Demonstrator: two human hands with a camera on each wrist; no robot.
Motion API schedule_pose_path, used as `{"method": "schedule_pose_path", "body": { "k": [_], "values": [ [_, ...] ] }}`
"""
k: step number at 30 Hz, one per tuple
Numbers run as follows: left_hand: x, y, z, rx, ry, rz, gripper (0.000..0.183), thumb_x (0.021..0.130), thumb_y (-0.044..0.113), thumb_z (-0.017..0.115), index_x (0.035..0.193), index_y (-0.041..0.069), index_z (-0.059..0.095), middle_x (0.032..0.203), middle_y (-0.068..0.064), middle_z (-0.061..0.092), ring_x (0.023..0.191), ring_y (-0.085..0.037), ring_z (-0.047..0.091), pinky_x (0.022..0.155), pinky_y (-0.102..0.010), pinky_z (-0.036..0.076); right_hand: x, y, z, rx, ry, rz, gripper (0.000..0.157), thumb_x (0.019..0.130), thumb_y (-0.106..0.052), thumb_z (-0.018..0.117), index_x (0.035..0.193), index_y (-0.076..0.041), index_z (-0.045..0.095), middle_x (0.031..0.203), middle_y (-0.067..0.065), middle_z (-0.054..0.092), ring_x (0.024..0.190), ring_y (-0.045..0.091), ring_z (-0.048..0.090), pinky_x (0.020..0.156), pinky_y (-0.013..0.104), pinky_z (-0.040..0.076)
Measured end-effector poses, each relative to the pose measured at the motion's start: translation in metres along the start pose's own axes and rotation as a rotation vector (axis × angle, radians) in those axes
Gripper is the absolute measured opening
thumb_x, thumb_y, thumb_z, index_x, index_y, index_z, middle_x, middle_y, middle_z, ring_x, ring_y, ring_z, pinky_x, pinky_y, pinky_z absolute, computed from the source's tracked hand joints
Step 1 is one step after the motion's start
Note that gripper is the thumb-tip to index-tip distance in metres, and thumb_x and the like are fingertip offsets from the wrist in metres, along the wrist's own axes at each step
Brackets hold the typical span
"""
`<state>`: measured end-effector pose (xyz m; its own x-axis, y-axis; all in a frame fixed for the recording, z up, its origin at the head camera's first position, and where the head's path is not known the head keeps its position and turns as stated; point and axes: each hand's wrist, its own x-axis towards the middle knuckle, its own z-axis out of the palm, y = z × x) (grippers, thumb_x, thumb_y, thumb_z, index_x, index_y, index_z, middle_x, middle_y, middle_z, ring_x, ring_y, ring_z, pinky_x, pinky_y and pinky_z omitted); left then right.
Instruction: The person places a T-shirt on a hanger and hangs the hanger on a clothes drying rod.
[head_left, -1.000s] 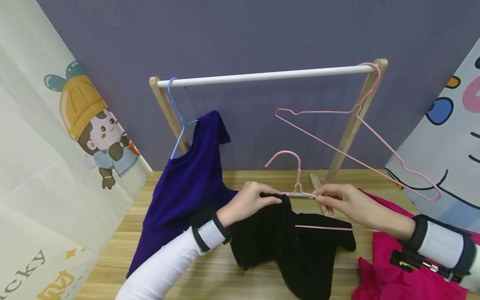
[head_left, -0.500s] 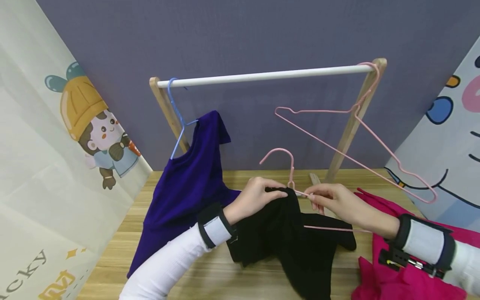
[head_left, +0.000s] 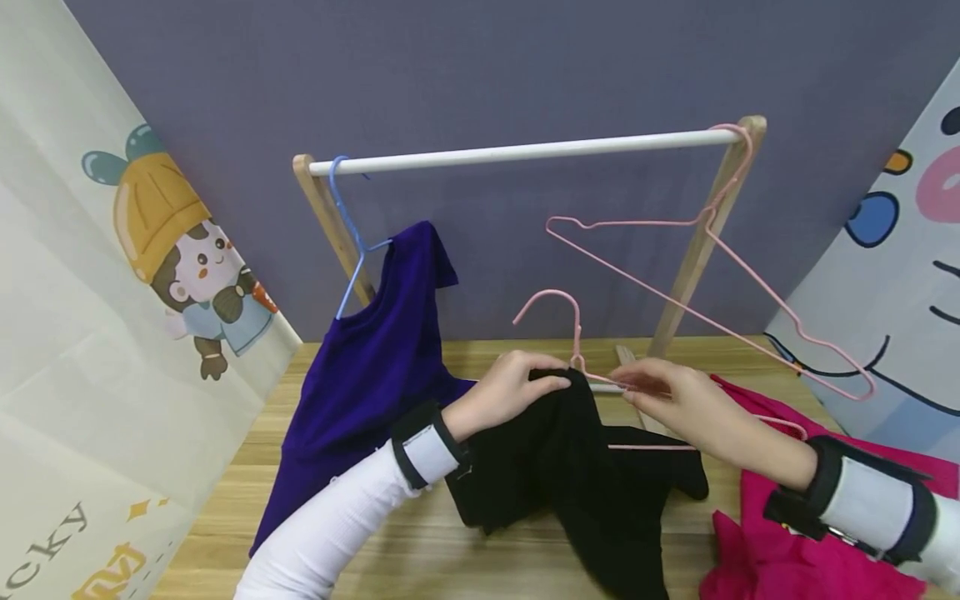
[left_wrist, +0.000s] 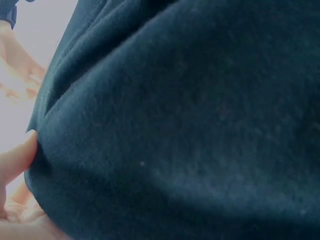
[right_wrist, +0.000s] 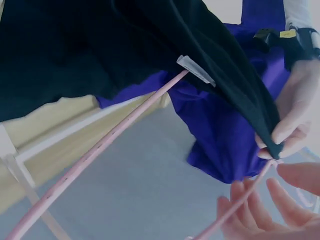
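My left hand (head_left: 510, 392) pinches the black shirt (head_left: 600, 500) at its upper edge, where the cloth lies over one arm of a pink hanger (head_left: 577, 333). The hanger's hook stands up, and its lower bar runs into the shirt near a white label (right_wrist: 196, 70). At the bare arm of the hanger is my right hand (head_left: 690, 408). In the right wrist view its fingers (right_wrist: 255, 205) are loosely extended, the thumb apart from them, with the pink arm passing across. Black cloth fills most of the left wrist view, the left thumb (left_wrist: 20, 157) against its edge.
A rack with a white rail (head_left: 517, 153) stands behind. On it hang a purple shirt (head_left: 367, 392) on a blue hanger (head_left: 348, 221), at left, and a bare pink hanger (head_left: 637, 222), at right. Bright pink cloth (head_left: 795, 533) lies on the wooden table (head_left: 435, 567) at right.
The held hanger and black cloth have shifted slightly left and up. My right hand first pinched the hanger's arm near the neck; now its fingers have loosened and sit farther along it.
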<state>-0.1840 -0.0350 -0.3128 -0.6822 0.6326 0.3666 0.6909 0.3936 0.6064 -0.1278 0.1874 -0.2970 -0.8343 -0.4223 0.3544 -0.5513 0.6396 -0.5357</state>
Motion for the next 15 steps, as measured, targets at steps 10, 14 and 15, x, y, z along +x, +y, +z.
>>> {"method": "schedule_pose_path", "body": {
  "k": [10,14,15],
  "values": [
    [-0.003,-0.002,-0.009,-0.005,0.024,-0.011,0.021,0.085,0.016,0.057,0.103,0.006,0.061,0.102,-0.009,0.065,0.098,-0.011,0.054,0.087,-0.03,0.043,-0.013,-0.009,0.006,-0.151,0.167,-0.253,0.04,0.065,0.002,0.07,0.1,-0.012,0.058,0.094,0.002,0.062,0.088,0.017,0.057,0.063,0.041,0.053],
    [-0.004,-0.005,-0.01,0.0,0.043,0.001,0.017,0.085,0.014,0.057,0.099,0.006,0.061,0.099,-0.008,0.065,0.094,-0.011,0.054,0.086,-0.03,0.044,-0.019,-0.007,0.012,-0.093,0.151,-0.23,0.039,0.066,0.001,0.07,0.1,-0.015,0.059,0.096,0.0,0.062,0.093,0.017,0.056,0.067,0.043,0.053],
    [-0.004,-0.005,-0.011,-0.004,0.05,0.004,0.016,0.085,0.014,0.057,0.098,0.006,0.061,0.098,-0.008,0.065,0.094,-0.012,0.054,0.085,-0.031,0.044,-0.021,-0.005,0.015,-0.062,0.123,-0.212,0.038,0.067,0.001,0.069,0.1,-0.015,0.058,0.096,0.0,0.062,0.092,0.016,0.056,0.068,0.043,0.053]
  ]
}}
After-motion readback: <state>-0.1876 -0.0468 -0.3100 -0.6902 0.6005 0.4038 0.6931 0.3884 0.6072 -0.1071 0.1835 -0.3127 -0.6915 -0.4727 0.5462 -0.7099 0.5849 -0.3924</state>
